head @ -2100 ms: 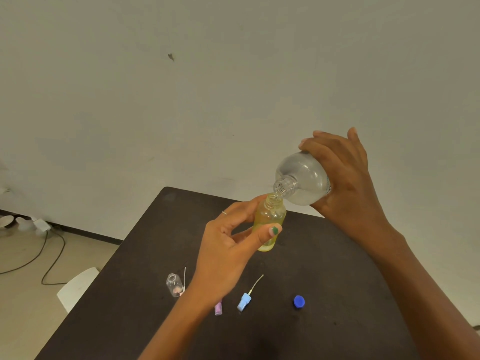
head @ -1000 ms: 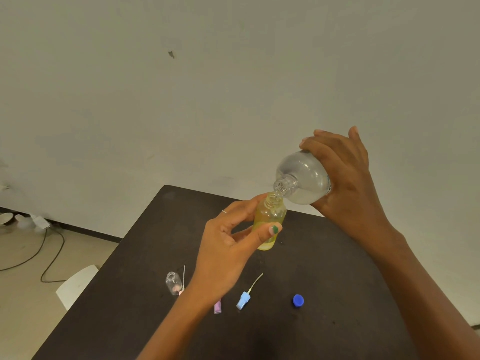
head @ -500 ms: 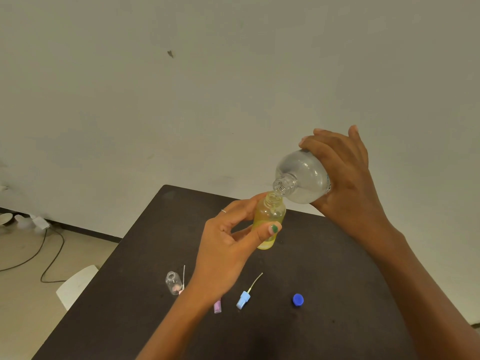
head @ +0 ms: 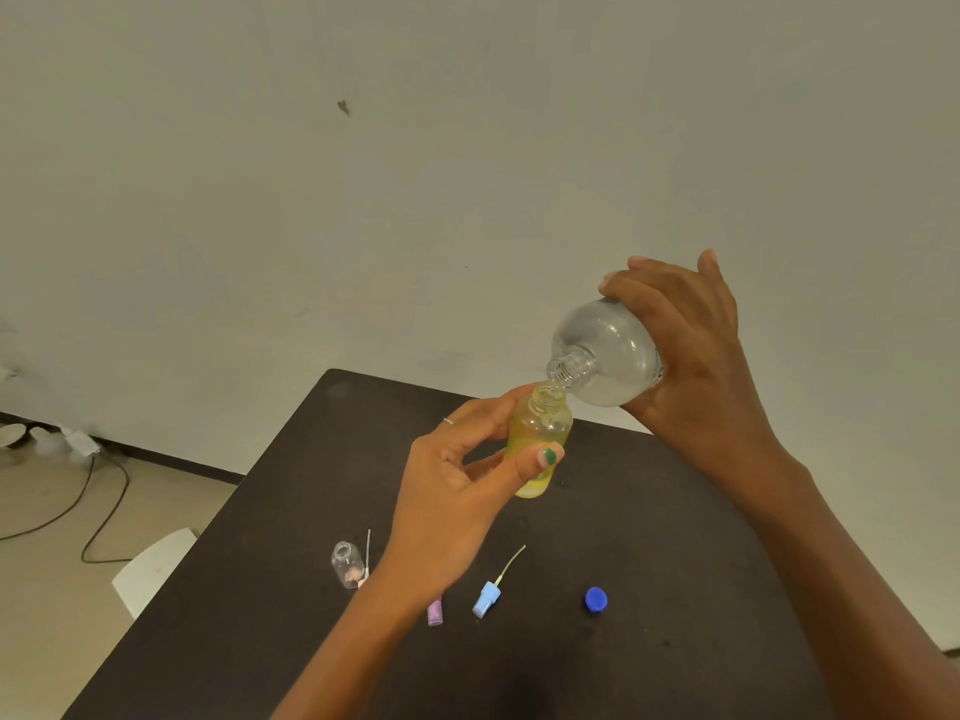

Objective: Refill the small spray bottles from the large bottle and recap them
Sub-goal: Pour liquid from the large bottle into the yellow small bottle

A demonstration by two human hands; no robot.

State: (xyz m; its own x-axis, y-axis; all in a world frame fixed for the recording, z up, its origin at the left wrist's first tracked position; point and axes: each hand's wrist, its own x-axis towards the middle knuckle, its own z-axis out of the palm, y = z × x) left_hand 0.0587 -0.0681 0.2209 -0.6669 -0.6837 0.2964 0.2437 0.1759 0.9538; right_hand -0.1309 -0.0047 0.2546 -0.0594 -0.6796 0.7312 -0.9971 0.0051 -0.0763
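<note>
We are holding our left hand (head: 457, 491) raised above the dark rectangular table (head: 649, 511), thumb and fingers pinching the small yellow-tinted glass spray bottle (head: 537, 433), which is standing nearly upright, open neck pointing up. Our right hand (head: 691, 356) is gripping the large clear plastic bottle (head: 602, 356) around its body, tilting it so its long axis is slanting down-left, open mouth touching the small bottle's neck. A light blue spray cap (head: 487, 600) and round blue screw cap (head: 596, 599) are lying on the table.

Tilted clear large bottle (head: 605, 363), mouth at yellow small bottle (head: 537, 433).
</note>
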